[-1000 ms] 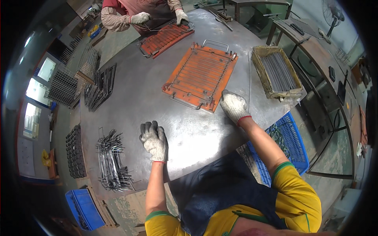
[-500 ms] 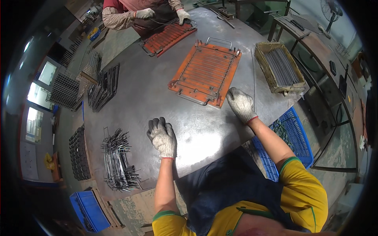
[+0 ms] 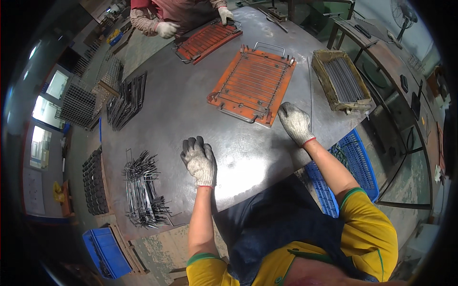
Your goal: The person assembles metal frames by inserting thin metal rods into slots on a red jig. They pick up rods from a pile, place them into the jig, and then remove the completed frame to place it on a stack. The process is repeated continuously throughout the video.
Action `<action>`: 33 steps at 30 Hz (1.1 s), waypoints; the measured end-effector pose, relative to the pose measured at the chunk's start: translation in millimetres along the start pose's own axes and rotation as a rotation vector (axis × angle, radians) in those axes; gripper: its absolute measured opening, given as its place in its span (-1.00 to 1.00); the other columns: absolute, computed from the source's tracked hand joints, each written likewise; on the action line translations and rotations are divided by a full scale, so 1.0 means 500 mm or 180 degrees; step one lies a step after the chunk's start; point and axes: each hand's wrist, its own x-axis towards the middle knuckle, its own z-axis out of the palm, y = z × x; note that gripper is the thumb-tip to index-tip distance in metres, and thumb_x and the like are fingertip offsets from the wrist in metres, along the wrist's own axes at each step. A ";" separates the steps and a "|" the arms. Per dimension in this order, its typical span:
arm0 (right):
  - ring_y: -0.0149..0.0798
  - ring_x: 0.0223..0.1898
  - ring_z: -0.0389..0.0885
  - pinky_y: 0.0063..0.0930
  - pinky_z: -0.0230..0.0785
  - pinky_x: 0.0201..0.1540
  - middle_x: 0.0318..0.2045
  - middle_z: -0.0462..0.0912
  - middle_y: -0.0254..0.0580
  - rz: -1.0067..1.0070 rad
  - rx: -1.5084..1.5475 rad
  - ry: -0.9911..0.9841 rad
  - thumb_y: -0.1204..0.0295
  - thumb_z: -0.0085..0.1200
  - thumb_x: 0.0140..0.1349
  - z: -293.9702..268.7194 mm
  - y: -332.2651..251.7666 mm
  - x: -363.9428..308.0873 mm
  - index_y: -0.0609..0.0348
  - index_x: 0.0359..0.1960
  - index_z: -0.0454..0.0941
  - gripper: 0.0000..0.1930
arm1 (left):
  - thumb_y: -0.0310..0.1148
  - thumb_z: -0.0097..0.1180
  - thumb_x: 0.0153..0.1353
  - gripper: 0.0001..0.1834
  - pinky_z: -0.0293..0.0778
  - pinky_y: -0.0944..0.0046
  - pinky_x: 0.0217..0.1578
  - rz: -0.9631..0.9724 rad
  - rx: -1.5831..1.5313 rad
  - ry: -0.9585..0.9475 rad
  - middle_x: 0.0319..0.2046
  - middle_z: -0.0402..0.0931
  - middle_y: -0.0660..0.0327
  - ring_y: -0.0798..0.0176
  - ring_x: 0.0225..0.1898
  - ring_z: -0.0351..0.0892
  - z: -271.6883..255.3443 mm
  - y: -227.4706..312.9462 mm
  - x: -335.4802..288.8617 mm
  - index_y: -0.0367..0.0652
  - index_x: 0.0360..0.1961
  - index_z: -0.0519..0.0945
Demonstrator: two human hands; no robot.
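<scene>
My left hand [image 3: 199,161], in a white knit glove with dark fingertips, lies on the metal table with its fingers spread and nothing in them. My right hand [image 3: 295,123], gloved alike, rests with fingers curled beside the near right corner of an orange plate fixture [image 3: 224,91]; I see nothing in its grip. Thin wire rods form a grid rack [image 3: 257,77] lying in this fixture, which has metal loop handles at its far and near ends. A thin straight rod [image 3: 310,86] lies just past my right hand.
Bundled bent wires [image 3: 145,190] lie left, dark wire frames [image 3: 126,100] farther back. A worn box of rods [image 3: 341,78] stands right, above a blue basket [image 3: 360,157]. Across the table, a gloved co-worker [image 3: 167,29] is at a second orange fixture [image 3: 207,43].
The view has shifted slightly. The co-worker's hand, at the left of the second fixture, has drawn back from it. My own hands have stayed almost in place on the table.
</scene>
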 end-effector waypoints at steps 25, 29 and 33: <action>-0.10 -0.19 0.64 -0.22 0.53 -0.20 -0.17 0.62 -0.12 -0.1151 -0.1059 0.0376 0.44 -0.07 0.24 0.020 0.034 -0.003 0.16 -0.13 0.55 -0.78 | 0.11 0.13 0.12 -0.18 -0.06 -0.26 0.31 0.1342 -0.0633 -0.0551 0.24 0.21 -0.12 -0.20 0.35 0.06 0.079 0.172 0.136 -0.27 0.25 0.28; 0.00 -0.28 0.63 -0.17 0.50 -0.24 -0.31 0.64 -0.07 -0.0158 -0.0089 0.0114 0.28 -0.05 0.28 0.006 -0.005 0.007 0.07 -0.18 0.57 -0.78 | 0.05 0.10 0.17 -0.28 0.07 -0.24 0.24 0.0995 -0.0465 -0.0360 0.21 0.24 -0.11 -0.17 0.31 0.12 0.099 0.219 0.172 -0.27 0.20 0.33; 0.07 -0.26 0.62 -0.11 0.48 -0.20 -0.31 0.64 -0.03 -0.0262 0.0112 0.0406 0.21 -0.05 0.29 0.033 0.017 0.009 0.07 -0.20 0.57 -0.75 | -0.08 0.14 0.23 -0.38 0.17 -0.08 0.23 0.0319 -0.1100 0.0055 0.15 0.29 -0.08 -0.09 0.24 0.23 0.136 0.206 0.226 -0.26 0.19 0.35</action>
